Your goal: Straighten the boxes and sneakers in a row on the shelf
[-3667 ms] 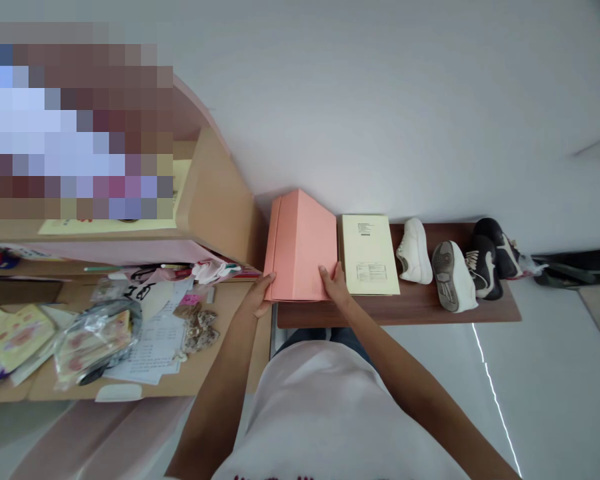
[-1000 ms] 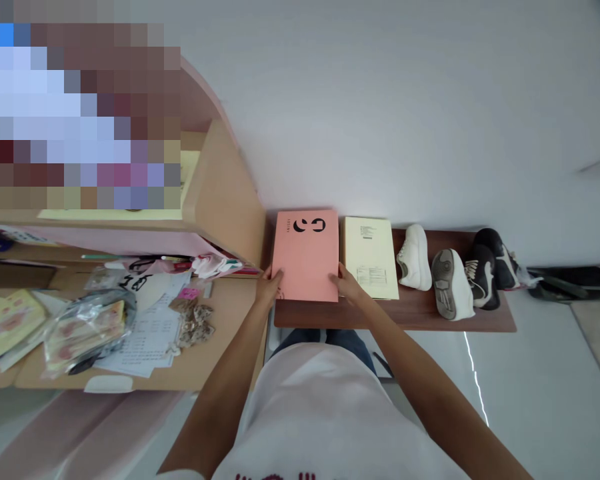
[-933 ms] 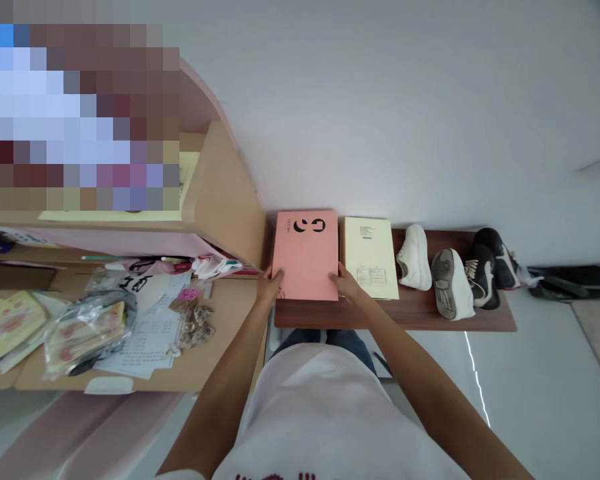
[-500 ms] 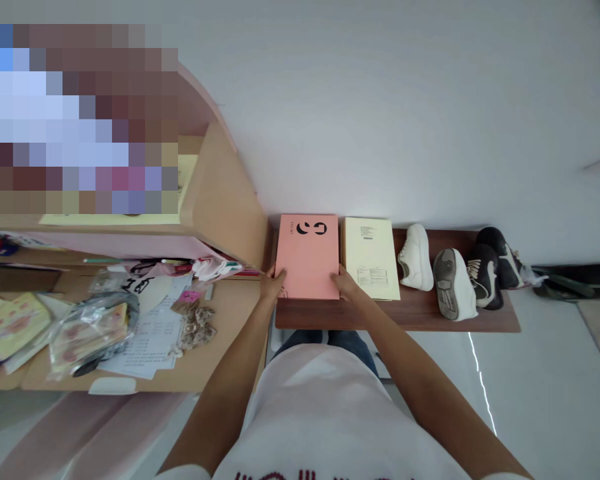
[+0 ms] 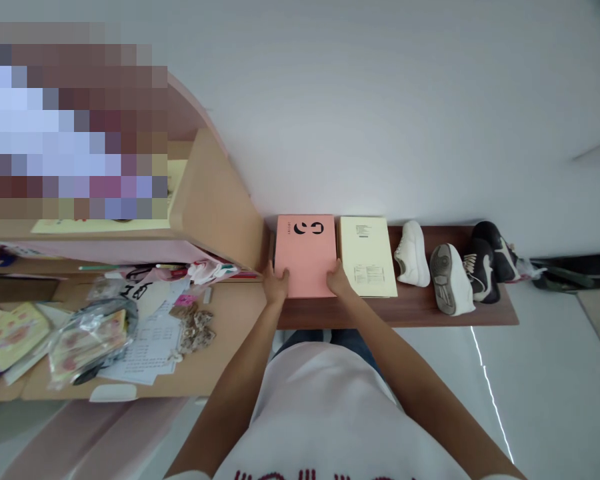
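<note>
A pink box (image 5: 306, 257) with black lettering lies flat on the brown wooden shelf (image 5: 330, 313). My left hand (image 5: 276, 285) grips its left side near the front corner, thumb on top and fingers down the side. On the opposite side, my right hand (image 5: 338, 279) holds it the same way, its fingers in the narrow gap beside a pale yellow box (image 5: 365, 257). That second box has printed labels on its top. How far my fingers reach under the pink box is hidden.
Right of the boxes stand white sneakers (image 5: 413, 257) and black sneakers (image 5: 481, 270), one white shoe tipped sole-out. A wall rises behind the shelf. At left, a desk (image 5: 230, 333) with a side panel holds papers, a plastic-wrapped packet (image 5: 95, 333) and scrunchies (image 5: 196, 328).
Both hands keep hold of the pink box, with slight shifts of thumbs and wrists. The whole view has moved a little; the box stays on the shelf.
</note>
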{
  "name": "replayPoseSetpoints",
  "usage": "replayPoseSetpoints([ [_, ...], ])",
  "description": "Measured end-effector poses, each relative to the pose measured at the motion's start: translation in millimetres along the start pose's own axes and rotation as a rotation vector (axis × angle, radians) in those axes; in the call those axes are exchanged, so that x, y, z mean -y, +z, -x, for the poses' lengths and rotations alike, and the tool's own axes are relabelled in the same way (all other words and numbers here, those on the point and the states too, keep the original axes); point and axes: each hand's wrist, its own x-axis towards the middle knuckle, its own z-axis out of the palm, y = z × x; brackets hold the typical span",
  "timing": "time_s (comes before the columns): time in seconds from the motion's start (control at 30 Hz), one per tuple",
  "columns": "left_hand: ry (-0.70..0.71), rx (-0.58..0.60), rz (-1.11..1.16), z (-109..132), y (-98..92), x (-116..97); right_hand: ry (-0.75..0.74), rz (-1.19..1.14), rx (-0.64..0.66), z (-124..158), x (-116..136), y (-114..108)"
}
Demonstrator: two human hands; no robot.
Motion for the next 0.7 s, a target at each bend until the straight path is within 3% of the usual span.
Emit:
replayPoseSetpoints([
  [0.07,0.122,-0.044,-0.036,7.6,7.1,-13.1,0.004,-0.003,-0.008,2.7,3.4,-7.9],
  [0.17,0.214,0.052,0.017,26.2,26.8,-38.1,-0.024,-0.056,0.010,4.2,3.1,-30.2],
  [0.3,0.201,0.263,0.083,54.7,62.7,-69.8,0.009,-0.163,0.000,-0.4,-6.1,-71.1],
  [0.4,0.156,0.340,0.109,70.0,91.0,-85.5,0.024,-0.171,-0.023,-7.7,-16.3,-104.0],
  [0.57,0.126,0.330,0.097,84.6,132.9,-96.6,0.039,-0.089,-0.036,-20.8,-39.7,-151.4],
  [0.7,0.092,0.272,0.063,92.6,156.7,-96.2,0.016,-0.159,-0.010,-29.4,-60.0,-174.0],
])
